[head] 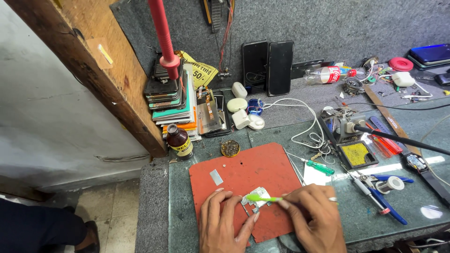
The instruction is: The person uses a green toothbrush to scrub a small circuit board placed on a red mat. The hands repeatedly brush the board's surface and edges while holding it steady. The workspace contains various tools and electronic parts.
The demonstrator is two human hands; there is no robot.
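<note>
Fingers of left hand (pixel 225 220) pressed together, pinning small circuit board (pixel 255 197) flat on red mat (pixel 243 175); right hand (pixel 311 218) fingers pinching green brush (pixel 263 198) across it. Best done with light, short strokes, board kept steady under fingertips.

We see a dark green stone surface (pixel 422 206) set against a grey, carpet-like back wall (pixel 328 23). A slanting brown wooden beam (pixel 93 70) runs down at the left, beside a pale, scuffed wall (pixel 42 107). Below lies a beige tiled floor (pixel 112 220). Even light falls throughout.
</note>
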